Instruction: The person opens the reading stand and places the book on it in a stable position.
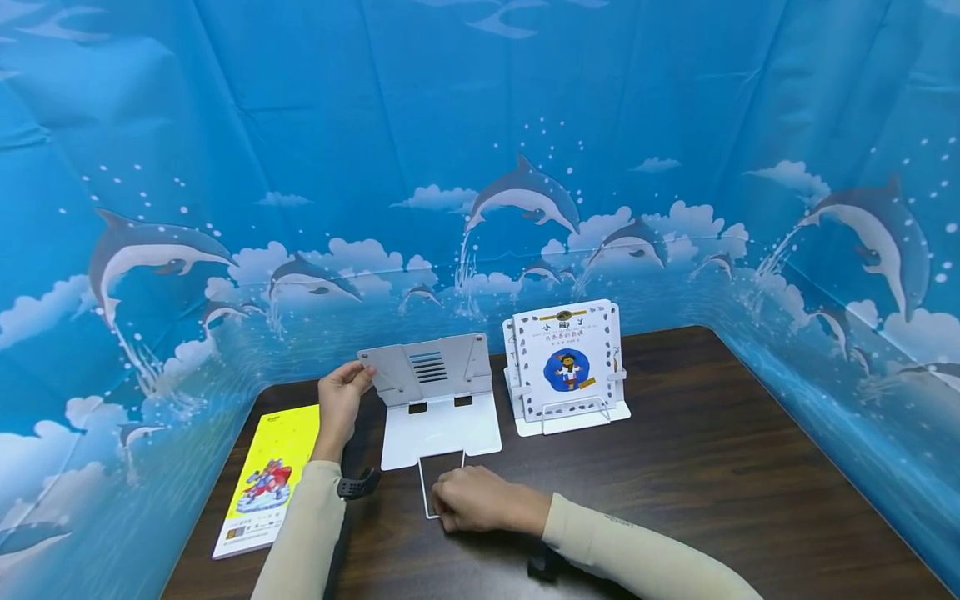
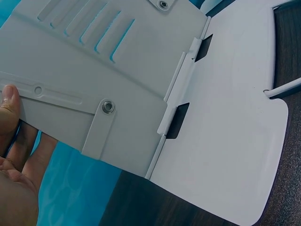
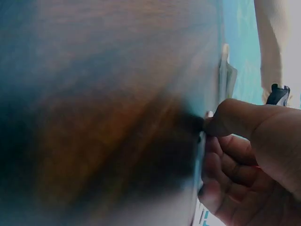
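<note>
A white metal book stand (image 1: 441, 429) stands unfolded on the table, its slotted back panel (image 1: 427, 367) tilted up from the flat base. My left hand (image 1: 343, 404) pinches that panel's left edge near the upper corner. In the left wrist view, the thumb (image 2: 8, 101) lies on the panel's face and the other fingers are behind it. A white wire loop (image 1: 424, 483) reaches from the base toward me. My right hand (image 1: 480, 500), fingers curled, grips the loop's near right part; in the right wrist view the thumb and fingers (image 3: 230, 155) close on it low over the table.
Left of the stand lies a yellow book (image 1: 281, 454) with a red and blue figure. To the right, a second white stand (image 1: 528, 427) holds a white picture book (image 1: 566, 358) upright. Behind the dark wooden table (image 1: 712, 433) hangs a blue dolphin-print cloth (image 1: 420, 125).
</note>
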Demonstrator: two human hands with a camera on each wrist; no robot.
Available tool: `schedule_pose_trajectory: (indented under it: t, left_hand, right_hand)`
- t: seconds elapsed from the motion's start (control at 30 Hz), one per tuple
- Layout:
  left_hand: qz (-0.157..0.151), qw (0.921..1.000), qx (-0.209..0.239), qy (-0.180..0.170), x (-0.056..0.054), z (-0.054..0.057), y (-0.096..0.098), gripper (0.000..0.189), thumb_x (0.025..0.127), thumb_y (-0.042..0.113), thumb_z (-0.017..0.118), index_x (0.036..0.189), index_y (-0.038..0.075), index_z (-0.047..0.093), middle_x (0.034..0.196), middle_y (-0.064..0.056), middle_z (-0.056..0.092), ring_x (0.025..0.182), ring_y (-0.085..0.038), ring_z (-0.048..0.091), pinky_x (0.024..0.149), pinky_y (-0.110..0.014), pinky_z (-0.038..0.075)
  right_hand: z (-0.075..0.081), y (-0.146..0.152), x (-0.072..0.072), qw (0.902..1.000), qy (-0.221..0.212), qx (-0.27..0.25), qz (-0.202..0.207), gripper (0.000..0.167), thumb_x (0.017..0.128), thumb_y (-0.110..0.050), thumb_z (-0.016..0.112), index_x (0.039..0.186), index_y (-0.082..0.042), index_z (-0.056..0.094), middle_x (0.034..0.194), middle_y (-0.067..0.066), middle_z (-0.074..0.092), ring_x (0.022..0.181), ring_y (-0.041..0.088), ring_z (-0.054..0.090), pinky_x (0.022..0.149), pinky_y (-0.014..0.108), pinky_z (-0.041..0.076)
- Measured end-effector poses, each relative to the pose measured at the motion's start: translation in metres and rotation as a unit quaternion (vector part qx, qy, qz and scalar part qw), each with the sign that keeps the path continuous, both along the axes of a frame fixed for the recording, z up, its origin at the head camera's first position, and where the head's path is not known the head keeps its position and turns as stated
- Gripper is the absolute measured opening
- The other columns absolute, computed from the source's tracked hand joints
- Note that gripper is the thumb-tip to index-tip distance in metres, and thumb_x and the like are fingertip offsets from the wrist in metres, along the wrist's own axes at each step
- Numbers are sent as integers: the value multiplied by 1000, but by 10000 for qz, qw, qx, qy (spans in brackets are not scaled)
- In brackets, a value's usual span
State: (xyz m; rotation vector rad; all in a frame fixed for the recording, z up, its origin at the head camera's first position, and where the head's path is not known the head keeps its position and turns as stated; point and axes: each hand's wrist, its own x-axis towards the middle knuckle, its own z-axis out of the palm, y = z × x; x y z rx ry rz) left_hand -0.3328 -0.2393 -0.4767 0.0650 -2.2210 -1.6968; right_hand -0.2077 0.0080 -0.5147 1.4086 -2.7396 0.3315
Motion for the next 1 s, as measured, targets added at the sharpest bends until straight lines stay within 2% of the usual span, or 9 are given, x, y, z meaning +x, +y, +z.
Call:
schedule_pose_trajectory:
  t: [0.23,0.4,0.6,0.73,0.87,1.0]
  left_hand:
    - [21,10000,-17,7,-2,1,0,30,101,12,73,130,3,75,108,4,80,92,14,68,96,-25,56]
    - [24,10000,51,-67,0,0,0,30,102,11,72,130,1,74,100,15,77,93,13,68,97,-26,56]
    - [-56,9999,128,-13,1,-1,-1,30,102,10,71,130,-1,73,92,27,72,93,12,68,95,-23,55]
    - [-89,9998,160,-3,1,0,-1,30,102,8,71,130,-1,73,89,30,70,93,13,68,93,-19,55]
    - [-76,9999,130,-3,2,-1,-1,29,102,8,72,129,-1,74,92,26,73,92,14,68,93,-20,55]
    - [-47,10000,54,-22,3,-2,-1,29,102,9,71,130,0,74,102,16,78,93,14,68,95,-21,55]
  right_hand:
    - [-5,-3,-5,9991,413,57,-97,17,76,-24,84,79,-30,68,75,-21,60,61,-8,45,51,12,34]
    - [-5,-5,-7,9989,453,79,-116,17,75,-27,83,78,-31,67,74,-21,58,61,-7,44,49,14,32]
    - [12,0,-11,9994,78,-214,-262,16,80,-23,78,82,-28,63,75,-19,53,61,-5,44,49,14,32]
    - [27,5,-16,9978,-221,-487,-389,17,84,-21,76,86,-27,61,77,-19,51,62,-4,44,52,15,32]
    - [37,9,-23,9944,-416,-820,-519,16,89,-20,75,90,-26,60,82,-17,53,67,-3,46,56,15,34]
    - [42,10,-32,9849,-545,-1434,-801,14,93,-15,73,93,-23,61,88,-12,59,75,0,50,64,15,41]
